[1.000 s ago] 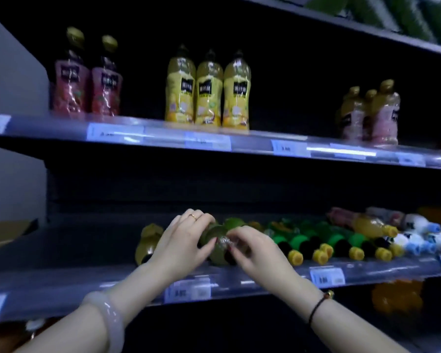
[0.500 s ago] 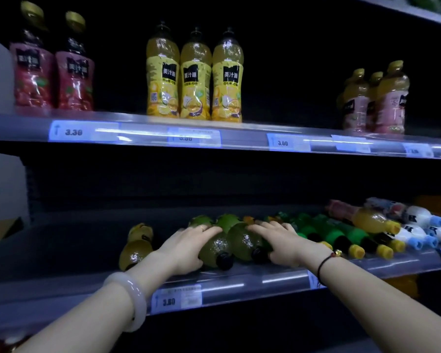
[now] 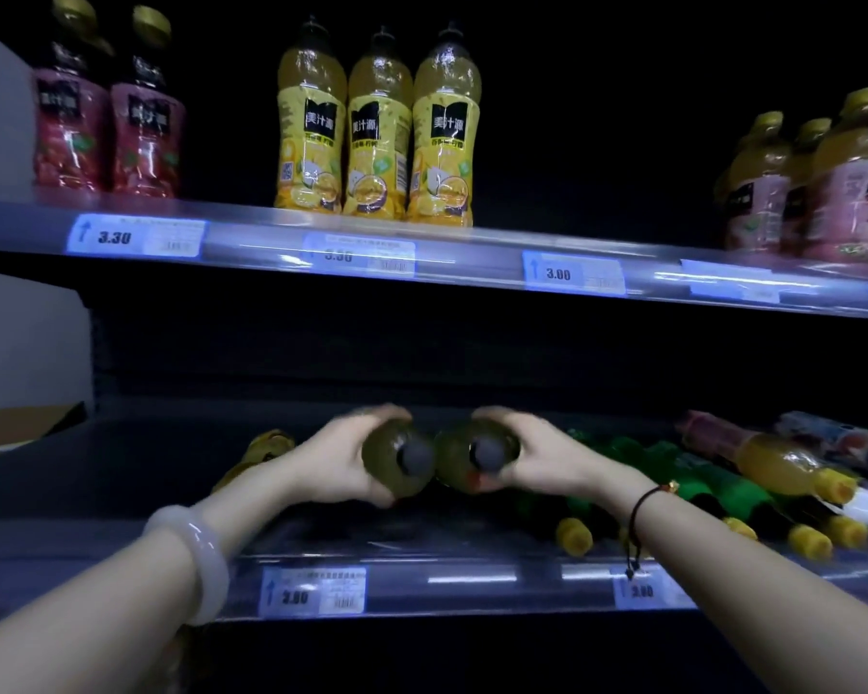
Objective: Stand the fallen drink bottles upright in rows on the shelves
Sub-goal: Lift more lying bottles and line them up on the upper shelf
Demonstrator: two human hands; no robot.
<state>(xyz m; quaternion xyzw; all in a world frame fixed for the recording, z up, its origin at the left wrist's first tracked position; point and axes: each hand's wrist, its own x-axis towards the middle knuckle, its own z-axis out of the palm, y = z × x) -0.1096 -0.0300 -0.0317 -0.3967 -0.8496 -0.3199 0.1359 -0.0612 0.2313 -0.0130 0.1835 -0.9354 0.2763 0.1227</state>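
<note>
Green bottles [image 3: 389, 473] raised, left hand [image 3: 329, 465], right hand [image 3: 547, 460]

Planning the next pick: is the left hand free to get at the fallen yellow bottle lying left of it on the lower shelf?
Probably not yet: the left hand grips a green bottle. The yellow bottle lies close beside its wrist with nothing between, so once emptied it looks reachable.

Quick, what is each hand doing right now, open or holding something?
Left hand: gripping the first greenish bottle, dark cap toward the camera.
Right hand: gripping the second greenish bottle beside it.
</note>
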